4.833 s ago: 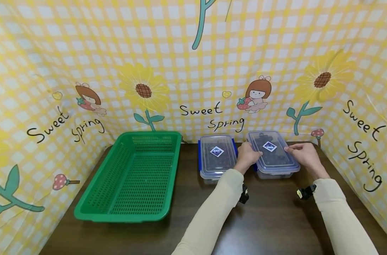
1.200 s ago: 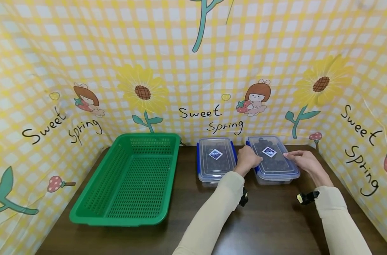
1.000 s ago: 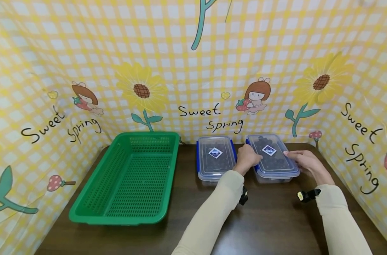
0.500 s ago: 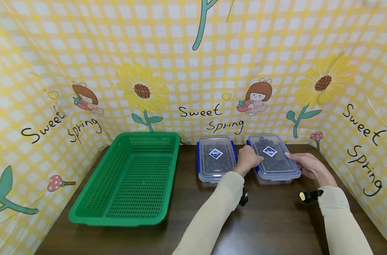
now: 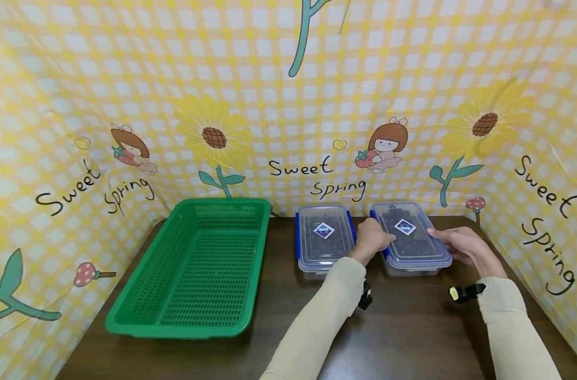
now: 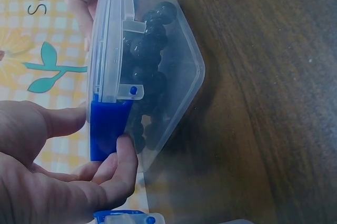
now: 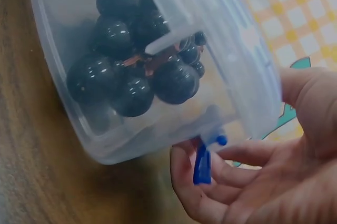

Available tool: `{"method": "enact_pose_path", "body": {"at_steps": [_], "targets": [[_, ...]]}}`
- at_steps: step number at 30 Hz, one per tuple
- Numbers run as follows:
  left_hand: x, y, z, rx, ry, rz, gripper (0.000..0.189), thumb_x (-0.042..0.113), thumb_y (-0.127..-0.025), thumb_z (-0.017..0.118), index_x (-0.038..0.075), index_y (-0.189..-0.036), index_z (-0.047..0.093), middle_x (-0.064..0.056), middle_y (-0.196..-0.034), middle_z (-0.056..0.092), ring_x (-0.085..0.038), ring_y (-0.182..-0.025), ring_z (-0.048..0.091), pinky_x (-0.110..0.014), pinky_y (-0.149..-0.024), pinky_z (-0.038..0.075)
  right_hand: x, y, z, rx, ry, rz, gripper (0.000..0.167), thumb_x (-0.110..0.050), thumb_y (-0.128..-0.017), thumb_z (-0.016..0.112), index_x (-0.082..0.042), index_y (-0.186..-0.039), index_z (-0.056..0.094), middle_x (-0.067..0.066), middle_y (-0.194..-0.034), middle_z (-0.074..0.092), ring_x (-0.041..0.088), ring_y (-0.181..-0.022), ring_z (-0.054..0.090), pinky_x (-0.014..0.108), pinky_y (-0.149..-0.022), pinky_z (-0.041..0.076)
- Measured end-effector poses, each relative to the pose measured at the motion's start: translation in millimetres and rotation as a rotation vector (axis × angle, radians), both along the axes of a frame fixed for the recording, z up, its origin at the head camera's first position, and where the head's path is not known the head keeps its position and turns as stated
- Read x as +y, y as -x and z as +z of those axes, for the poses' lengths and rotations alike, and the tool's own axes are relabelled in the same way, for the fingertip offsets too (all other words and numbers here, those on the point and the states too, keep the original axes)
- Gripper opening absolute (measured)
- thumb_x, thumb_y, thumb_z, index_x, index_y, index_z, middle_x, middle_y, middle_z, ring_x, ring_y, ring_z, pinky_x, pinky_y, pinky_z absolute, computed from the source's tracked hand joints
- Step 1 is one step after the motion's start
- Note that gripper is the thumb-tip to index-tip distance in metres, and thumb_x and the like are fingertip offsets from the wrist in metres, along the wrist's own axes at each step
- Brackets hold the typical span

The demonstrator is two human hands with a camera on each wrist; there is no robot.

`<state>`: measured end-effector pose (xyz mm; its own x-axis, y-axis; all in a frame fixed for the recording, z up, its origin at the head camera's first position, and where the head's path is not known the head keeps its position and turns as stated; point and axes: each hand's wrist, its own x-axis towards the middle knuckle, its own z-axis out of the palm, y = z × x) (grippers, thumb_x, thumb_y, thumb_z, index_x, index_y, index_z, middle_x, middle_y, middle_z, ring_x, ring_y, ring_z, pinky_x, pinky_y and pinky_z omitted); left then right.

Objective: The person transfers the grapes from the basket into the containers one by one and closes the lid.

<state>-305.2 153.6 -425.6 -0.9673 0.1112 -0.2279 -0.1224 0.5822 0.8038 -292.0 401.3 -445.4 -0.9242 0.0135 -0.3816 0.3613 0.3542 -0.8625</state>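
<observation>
A clear plastic food container (image 5: 407,240) with a lid and a diamond label stands at the right in the head view. Dark round grapes (image 7: 126,50) show through its wall. At its left side my left hand (image 5: 371,238) has the thumb against the lid's edge. Its fingers curl onto a blue latch (image 6: 108,129), which lies against the side. My right hand (image 5: 466,245) holds the opposite side, thumb at the lid. Its fingers curl below, around another blue latch (image 7: 201,165), seen edge-on. A second such container (image 5: 324,248) stands just left of my left hand.
A green perforated plastic basket (image 5: 257,274) sits on the left of the dark wooden table (image 5: 388,338). Behind and at both sides hangs a yellow checked cloth (image 5: 288,121), close to the table's back edge.
My right hand has slid slightly lower and outward along the container's right side, with its fingers now further below the lid's edge. My left hand keeps its place. The containers have hardly moved.
</observation>
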Motion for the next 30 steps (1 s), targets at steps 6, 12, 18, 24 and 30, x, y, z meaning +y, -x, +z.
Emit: {"method": "enact_pose_path", "body": {"at_steps": [6, 12, 18, 24, 30], "targets": [[0.9, -2.5, 1.4, -0.001, -0.015, 0.016, 0.068, 0.022, -0.094, 0.082, 0.019, -0.049, 0.031, 0.004, -0.047, 0.022, -0.015, -0.041, 0.035, -0.029, -0.049, 0.037, -7.9, -5.9, 7.7, 0.098, -0.260, 0.013, 0.070, -0.045, -0.103, 0.064, 0.015, -0.137, 0.059, -0.012, -0.070, 0.067, 0.004, -0.065, 0.062, 0.026, -0.064, 0.054], [1.3, -5.3, 0.4, 0.002, -0.049, 0.022, 0.067, 0.020, -0.094, 0.082, 0.018, -0.050, 0.031, 0.005, -0.047, 0.021, -0.014, -0.040, 0.033, -0.029, -0.048, 0.037, -14.6, -11.9, 9.1, 0.158, -0.373, -0.017, 0.071, -0.044, -0.104, 0.063, 0.018, -0.139, 0.057, 0.011, -0.096, 0.077, 0.007, -0.073, 0.066, 0.025, -0.068, 0.057], [0.4, -4.6, 3.7, 0.012, -0.026, 0.019, 0.064, 0.022, -0.094, 0.081, 0.017, -0.050, 0.036, 0.003, -0.045, 0.028, -0.014, -0.041, 0.037, -0.028, -0.048, 0.037, -22.7, -12.8, 10.5, 0.227, -0.477, -0.013, 0.062, -0.039, -0.107, 0.059, 0.018, -0.131, 0.063, 0.021, -0.103, 0.072, 0.018, -0.079, 0.061, 0.027, -0.066, 0.048], [1.8, -0.8, 0.4, 0.025, 0.011, 0.010, 0.062, 0.025, -0.094, 0.081, 0.018, -0.051, 0.037, 0.003, -0.047, 0.031, -0.014, -0.043, 0.040, -0.028, -0.049, 0.039, -28.4, -14.9, 10.8, 0.264, -0.556, -0.021, 0.060, -0.038, -0.109, 0.056, 0.017, -0.135, 0.060, 0.037, -0.129, 0.063, 0.035, -0.097, 0.060, 0.038, -0.078, 0.051], [1.3, -6.0, 2.3, 0.010, -0.027, 0.017, 0.065, 0.021, -0.095, 0.081, 0.018, -0.050, 0.033, 0.004, -0.047, 0.026, -0.013, -0.043, 0.037, -0.028, -0.050, 0.038, -29.2, -18.8, 9.4, 0.250, -0.552, -0.031, 0.060, -0.037, -0.109, 0.055, 0.016, -0.135, 0.060, 0.035, -0.126, 0.063, 0.035, -0.095, 0.058, 0.037, -0.076, 0.048]]}}
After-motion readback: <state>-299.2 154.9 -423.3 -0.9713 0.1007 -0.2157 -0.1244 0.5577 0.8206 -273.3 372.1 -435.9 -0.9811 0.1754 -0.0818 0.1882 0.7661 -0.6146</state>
